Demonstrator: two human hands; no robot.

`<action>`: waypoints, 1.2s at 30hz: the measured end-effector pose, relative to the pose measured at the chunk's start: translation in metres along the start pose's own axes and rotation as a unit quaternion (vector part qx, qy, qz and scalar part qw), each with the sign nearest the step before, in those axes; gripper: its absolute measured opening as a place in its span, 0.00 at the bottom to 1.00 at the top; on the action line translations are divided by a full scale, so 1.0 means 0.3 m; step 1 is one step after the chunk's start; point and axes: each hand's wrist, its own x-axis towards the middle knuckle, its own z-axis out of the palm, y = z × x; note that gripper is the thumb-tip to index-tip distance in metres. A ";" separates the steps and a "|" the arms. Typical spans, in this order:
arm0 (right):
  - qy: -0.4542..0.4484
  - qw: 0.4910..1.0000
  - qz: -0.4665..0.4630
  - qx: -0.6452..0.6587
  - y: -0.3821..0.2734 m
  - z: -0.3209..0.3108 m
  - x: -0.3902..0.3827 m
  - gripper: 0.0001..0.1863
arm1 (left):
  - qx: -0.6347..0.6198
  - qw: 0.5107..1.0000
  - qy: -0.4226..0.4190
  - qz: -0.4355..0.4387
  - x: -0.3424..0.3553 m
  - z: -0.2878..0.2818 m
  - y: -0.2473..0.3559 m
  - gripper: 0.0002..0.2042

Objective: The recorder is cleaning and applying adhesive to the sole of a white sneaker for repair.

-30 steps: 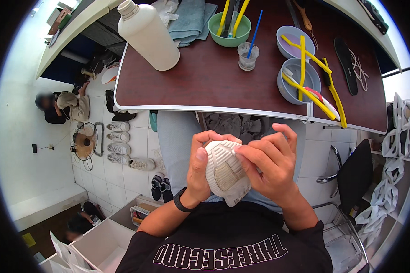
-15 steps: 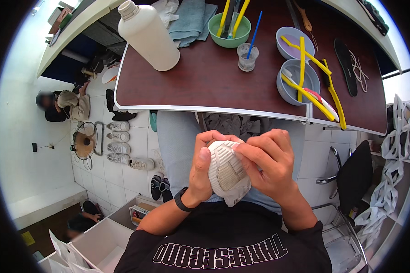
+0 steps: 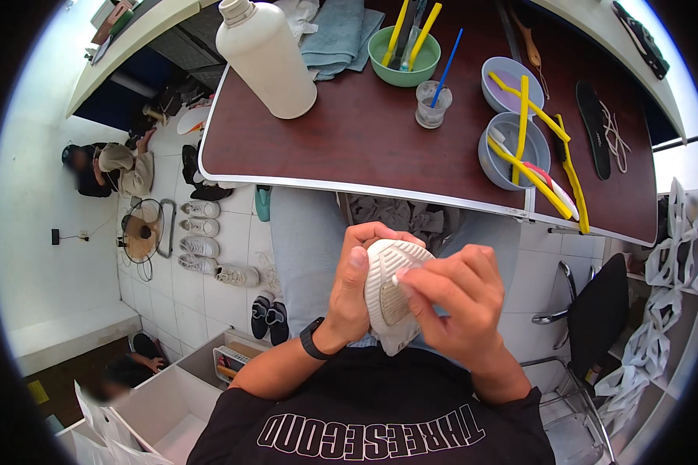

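Note:
Over my lap, my left hand (image 3: 352, 283) is closed round a white shoe (image 3: 381, 288), its ribbed sole turned up toward me. The thumb presses on the sole's left edge, while the other fingers wrap behind its far end. A beige-grey patch shows in the middle of the sole. My right hand (image 3: 461, 302) is closed in a pinch at the right side of the sole. A tiny white bit shows at its thumb and fingertip, too small to name. The shoe's upper is mostly hidden below the sole and behind my hands.
Ahead stands a dark red table (image 3: 349, 147) with a white bottle (image 3: 267, 66), a green bowl (image 3: 403, 77), a small cup (image 3: 430, 116), a blue-grey bowl (image 3: 512, 182) with yellow-handled brushes, and an insole (image 3: 593, 128). Several shoes (image 3: 200, 246) line the floor at left; two people sit there.
My right hand's pinch has shifted from the shoe's far edge toward the middle of the sole, and its fingers have drawn together. My left hand keeps its grip.

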 end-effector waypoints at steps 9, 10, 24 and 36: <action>0.019 0.996 0.039 -0.073 -0.043 0.050 0.041 0.14 | 0.043 0.999 -0.023 0.013 0.005 0.002 0.000 0.24; 0.018 0.996 0.037 -0.075 -0.045 0.051 0.042 0.14 | 0.035 0.999 -0.019 0.013 0.003 0.001 0.002 0.24; 0.021 0.994 0.024 -0.104 -0.056 0.062 0.051 0.15 | 0.032 0.999 -0.018 0.005 0.003 -0.009 -0.005 0.24; 0.012 0.995 0.012 -0.097 -0.020 0.067 0.083 0.12 | 0.064 0.998 -0.005 -0.017 -0.007 -0.004 0.018 0.23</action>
